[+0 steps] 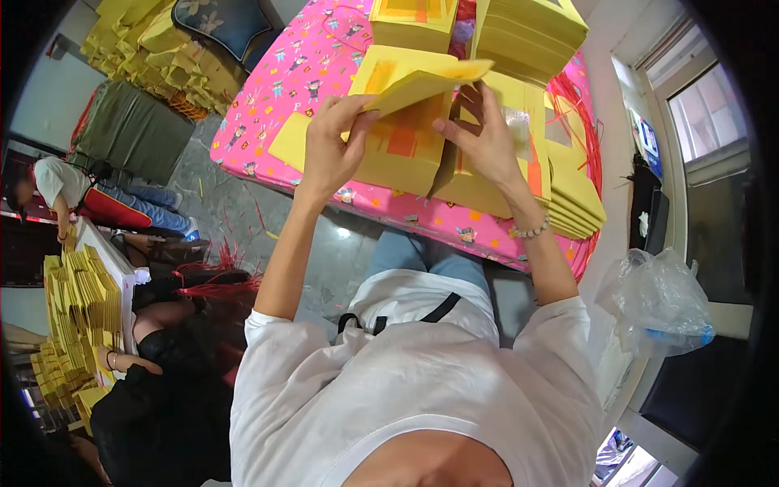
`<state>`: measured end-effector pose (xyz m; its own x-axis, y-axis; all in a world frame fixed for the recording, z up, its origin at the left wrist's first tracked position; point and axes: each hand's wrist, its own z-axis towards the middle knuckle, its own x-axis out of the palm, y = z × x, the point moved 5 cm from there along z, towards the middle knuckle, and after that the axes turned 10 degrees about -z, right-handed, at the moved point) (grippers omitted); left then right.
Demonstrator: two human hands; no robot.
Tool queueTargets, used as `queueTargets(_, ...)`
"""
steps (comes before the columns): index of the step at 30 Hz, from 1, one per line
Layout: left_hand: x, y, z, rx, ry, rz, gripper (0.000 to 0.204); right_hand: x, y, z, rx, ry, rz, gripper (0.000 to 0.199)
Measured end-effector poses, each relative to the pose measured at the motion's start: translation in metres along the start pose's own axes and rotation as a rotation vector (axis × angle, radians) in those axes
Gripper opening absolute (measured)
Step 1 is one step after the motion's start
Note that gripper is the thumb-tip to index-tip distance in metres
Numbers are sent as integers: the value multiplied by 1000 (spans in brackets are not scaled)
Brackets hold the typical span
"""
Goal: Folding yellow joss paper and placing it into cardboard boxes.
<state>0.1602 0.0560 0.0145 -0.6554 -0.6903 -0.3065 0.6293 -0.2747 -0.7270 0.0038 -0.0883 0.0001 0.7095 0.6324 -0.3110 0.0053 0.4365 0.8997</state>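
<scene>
A tabletop (pixel 280 93) under a pink patterned cloth stands in front of the wearer, and both bare hands are above its near half. The left hand (pixel 334 142) has the left end of a folded yellow paper piece (pixel 426 87) pinched between thumb and fingers (pixel 362 123). The right hand (pixel 487 142), with a beaded bracelet (pixel 531 230) at its wrist, has its upper fingers against the right end of that same piece, while its thumb stands apart from them; how firmly it grips I cannot tell. The piece is raised and tilted over the middle of the tabletop, above a yellow sheet with an orange block (pixel 401 143). At the far edge of the tabletop rise a lower yellow stack (pixel 412 34) and, to its right, a taller yellow stack (pixel 527 45). Along the right edge lie a layered yellow stack (pixel 578 207) and loose red strands (pixel 591 130). A clear plastic bag (pixel 659 296) hangs to the right of the tabletop. Well to its left, a white table (pixel 124 280) bears rows of yellow folded paper (pixel 81 296), with a person in black (pixel 162 414) close by; more red strands (pixel 219 264) lie between the two tables.
</scene>
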Motion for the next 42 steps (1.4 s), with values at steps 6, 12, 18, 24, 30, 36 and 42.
queueTargets(6,17,0,0,-267,157,-752,19,-1,-7,14,-182,46,156,99)
queueTargets(12,28,7,2,-306,170,-817,24,8,16,11,-108,160,271,80)
queueTargets(18,32,16,13,8,7,-252,44,10,15,15,-28,205,192,70)
queueTargets(24,42,31,16,-84,-42,-619,42,14,16,21,-166,165,127,73)
queueTargets(30,39,28,29,-227,-17,-597,36,4,0,31,-107,104,133,62)
queueTargets(36,40,10,38,-471,139,-739,41,-9,6,29,35,141,228,53)
queueTargets(42,50,-4,36,-679,224,-709,41,-16,-12,20,266,223,369,50)
